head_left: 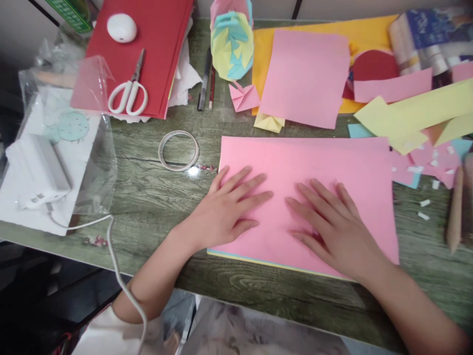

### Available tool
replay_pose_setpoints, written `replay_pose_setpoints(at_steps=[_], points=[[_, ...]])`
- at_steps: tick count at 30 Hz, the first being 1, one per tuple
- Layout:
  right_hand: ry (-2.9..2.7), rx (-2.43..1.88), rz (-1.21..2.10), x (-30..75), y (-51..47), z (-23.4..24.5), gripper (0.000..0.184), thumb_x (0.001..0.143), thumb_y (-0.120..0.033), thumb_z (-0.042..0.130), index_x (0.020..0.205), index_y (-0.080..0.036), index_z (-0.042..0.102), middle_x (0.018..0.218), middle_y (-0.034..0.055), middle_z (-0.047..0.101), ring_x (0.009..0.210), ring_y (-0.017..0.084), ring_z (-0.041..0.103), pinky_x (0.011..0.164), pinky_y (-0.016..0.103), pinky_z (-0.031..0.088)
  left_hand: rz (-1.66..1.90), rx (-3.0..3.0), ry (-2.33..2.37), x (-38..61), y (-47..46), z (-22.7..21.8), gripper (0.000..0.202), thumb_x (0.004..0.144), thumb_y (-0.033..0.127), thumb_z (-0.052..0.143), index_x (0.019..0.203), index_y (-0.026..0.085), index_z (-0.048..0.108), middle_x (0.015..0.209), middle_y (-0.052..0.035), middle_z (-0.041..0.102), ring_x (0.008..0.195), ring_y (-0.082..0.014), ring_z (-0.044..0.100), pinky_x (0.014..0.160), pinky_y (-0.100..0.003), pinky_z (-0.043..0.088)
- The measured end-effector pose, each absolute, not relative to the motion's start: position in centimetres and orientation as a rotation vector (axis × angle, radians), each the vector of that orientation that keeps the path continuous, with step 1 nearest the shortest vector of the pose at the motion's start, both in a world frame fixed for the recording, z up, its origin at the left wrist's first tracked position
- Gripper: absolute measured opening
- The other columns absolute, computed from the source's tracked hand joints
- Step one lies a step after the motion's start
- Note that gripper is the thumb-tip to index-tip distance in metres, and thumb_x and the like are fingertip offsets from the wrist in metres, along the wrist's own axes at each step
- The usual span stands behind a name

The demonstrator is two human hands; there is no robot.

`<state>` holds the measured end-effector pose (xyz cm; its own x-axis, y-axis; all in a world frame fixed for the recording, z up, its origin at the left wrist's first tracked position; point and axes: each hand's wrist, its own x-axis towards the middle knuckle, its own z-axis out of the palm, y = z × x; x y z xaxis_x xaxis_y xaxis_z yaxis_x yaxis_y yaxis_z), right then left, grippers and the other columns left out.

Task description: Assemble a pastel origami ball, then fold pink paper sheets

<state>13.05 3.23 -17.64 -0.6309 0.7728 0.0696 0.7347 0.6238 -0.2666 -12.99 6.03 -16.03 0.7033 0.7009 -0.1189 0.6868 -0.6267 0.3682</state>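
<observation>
A stack of coloured paper (295, 158) lies on the table in front of me, pink on top, with blue and yellow edges showing along its near side. My left hand (232, 207) rests flat on the left part of the pink sheet, fingers spread. On the right part lies my right hand (328, 222), palm down with its fingers apart. Neither hand holds anything. Just left of the stack is a roll of tape (179, 167) lying flat. Beyond the stack, a square pink sheet (306, 74) overlaps a yellow-orange folder or sheet (263, 54).
White-handled scissors (127, 96) and a white case (121, 28) lie on red paper (158, 29). A folded-paper piece (232, 44) stands at the back. Paper scraps (414, 108) cover the right side. A white cable (114, 246) runs from a charger (40, 167) across my left forearm.
</observation>
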Motion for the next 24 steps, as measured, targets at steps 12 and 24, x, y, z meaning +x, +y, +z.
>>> replay_pose_setpoints(at_steps=[12, 24], points=[[-2.657, -1.258, 0.33, 13.15, 3.18, -17.77, 0.052, 0.085, -0.044, 0.049, 0.132, -0.021, 0.043, 0.143, 0.0102, 0.038, 0.135, 0.03, 0.025, 0.108, 0.057, 0.016, 0.068, 2.515, 1.076, -13.05, 6.02, -16.1, 0.053, 0.087, 0.048, 0.043, 0.137, 0.031, 0.034, 0.15, -0.0005, 0.023, 0.139, -0.026, 0.011, 0.111, -0.053, 0.004], [-2.687, -1.237, 0.313, 13.21, 3.44, -17.68, 0.055, 0.084, -0.042, 0.051, 0.133, -0.021, 0.041, 0.143, 0.0099, 0.037, 0.135, 0.029, 0.023, 0.107, 0.058, 0.017, 0.094, 2.511, 1.053, -12.93, 6.07, -15.76, 0.055, 0.087, 0.043, 0.045, 0.139, 0.029, 0.031, 0.149, -0.0008, 0.027, 0.139, -0.027, 0.01, 0.111, -0.055, 0.003]])
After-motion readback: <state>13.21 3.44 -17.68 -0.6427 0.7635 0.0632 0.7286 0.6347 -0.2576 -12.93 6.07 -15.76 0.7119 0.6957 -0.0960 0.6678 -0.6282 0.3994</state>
